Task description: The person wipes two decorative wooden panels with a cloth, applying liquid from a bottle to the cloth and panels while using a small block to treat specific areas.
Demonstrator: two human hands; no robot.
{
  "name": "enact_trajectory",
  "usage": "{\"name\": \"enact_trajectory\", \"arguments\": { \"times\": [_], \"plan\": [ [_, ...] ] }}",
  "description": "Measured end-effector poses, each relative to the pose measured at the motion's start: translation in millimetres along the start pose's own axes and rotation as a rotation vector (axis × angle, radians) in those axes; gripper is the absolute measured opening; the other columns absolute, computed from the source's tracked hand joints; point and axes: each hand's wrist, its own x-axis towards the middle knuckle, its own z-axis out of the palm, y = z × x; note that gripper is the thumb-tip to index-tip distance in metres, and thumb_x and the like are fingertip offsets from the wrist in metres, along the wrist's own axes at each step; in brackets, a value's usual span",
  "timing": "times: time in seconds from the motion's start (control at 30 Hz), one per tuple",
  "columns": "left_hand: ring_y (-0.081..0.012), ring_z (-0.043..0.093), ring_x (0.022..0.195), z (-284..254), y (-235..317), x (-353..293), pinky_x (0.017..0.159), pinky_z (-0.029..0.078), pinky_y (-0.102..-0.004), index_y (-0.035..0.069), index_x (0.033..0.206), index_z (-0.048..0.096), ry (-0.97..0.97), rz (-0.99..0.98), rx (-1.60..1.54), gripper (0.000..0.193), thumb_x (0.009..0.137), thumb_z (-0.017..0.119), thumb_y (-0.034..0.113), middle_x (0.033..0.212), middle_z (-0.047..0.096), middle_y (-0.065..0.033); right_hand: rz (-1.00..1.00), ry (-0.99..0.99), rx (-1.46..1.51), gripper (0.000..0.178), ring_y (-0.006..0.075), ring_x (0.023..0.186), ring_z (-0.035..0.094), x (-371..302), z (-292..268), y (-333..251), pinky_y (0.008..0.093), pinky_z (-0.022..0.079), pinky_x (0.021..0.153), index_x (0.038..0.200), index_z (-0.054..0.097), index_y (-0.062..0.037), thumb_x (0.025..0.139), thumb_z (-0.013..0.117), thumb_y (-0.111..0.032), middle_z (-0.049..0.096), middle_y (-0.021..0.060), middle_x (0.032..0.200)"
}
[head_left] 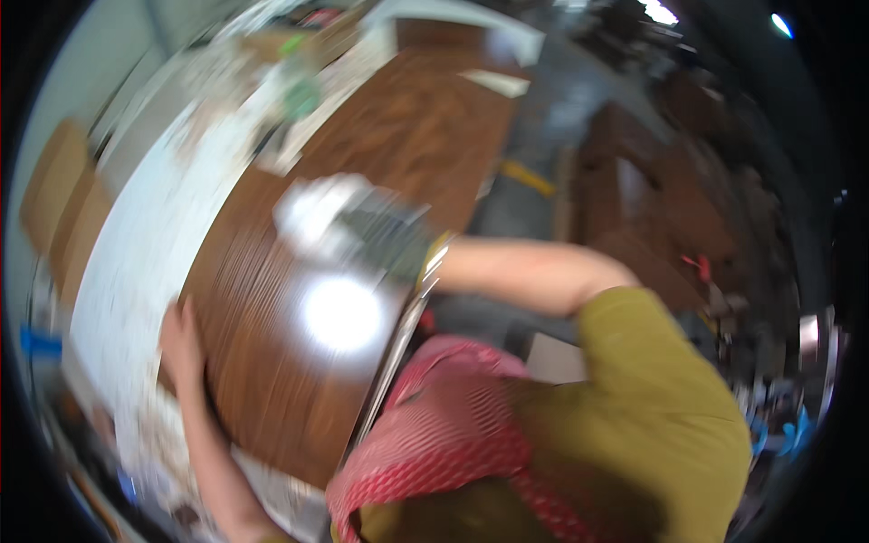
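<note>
The picture is smeared by motion. A long brown wooden board (380, 136) lies across a white-covered table (136, 244), with a bright light glare on it near me. My left hand (181, 339) grips the board's left edge at its near end. My right hand (394, 240) reaches across to the board's right side. It is covered by something dark grey-green, and a white, cloth-like thing (317, 204) lies right beside it on the board. Blur hides the fingers.
Green and white small items (299, 90) sit on the table's far part, beside the board. Pale sheets (493, 81) lie at the far end. Brown chairs (54, 181) stand at left. Dark wooden furniture (652, 190) fills the floor at right. A red mesh apron (453, 434) hangs on my chest.
</note>
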Motion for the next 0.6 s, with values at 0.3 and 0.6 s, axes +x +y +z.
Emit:
{"name": "enact_trajectory", "arguments": {
  "times": [0.3, 0.6],
  "plan": [
    [-0.0364, 0.053, 0.109, 1.6, 6.3, -8.7, 0.093, 0.040, -0.0405, -0.001, 0.122, 0.050, -0.020, 0.038, 0.068, 0.047, 0.097, 0.038, 0.036, 0.117, 0.057, -0.0204, -0.057, 0.144, -0.407, 0.022, 0.0163, 0.081, 0.061, 7.1, -45.8, -13.1, 0.0271, 0.050, 0.068, 0.104, 0.058, -0.0013, 0.083, 0.054, -0.009, 0.062, 0.0088, 0.088],
    [-0.0354, 0.052, 0.112, -7.8, -25.9, -13.2, 0.096, 0.039, -0.0401, 0.000, 0.124, 0.050, -0.024, -0.042, 0.140, 0.049, 0.096, 0.038, 0.039, 0.121, 0.056, -0.0201, -0.068, 0.302, 0.176, 0.037, 0.0271, 0.092, 0.056, -7.7, -24.3, -43.2, 0.0383, 0.045, 0.082, 0.112, 0.057, -0.0047, 0.081, 0.057, -0.024, 0.060, 0.0120, 0.107]
  ]
}}
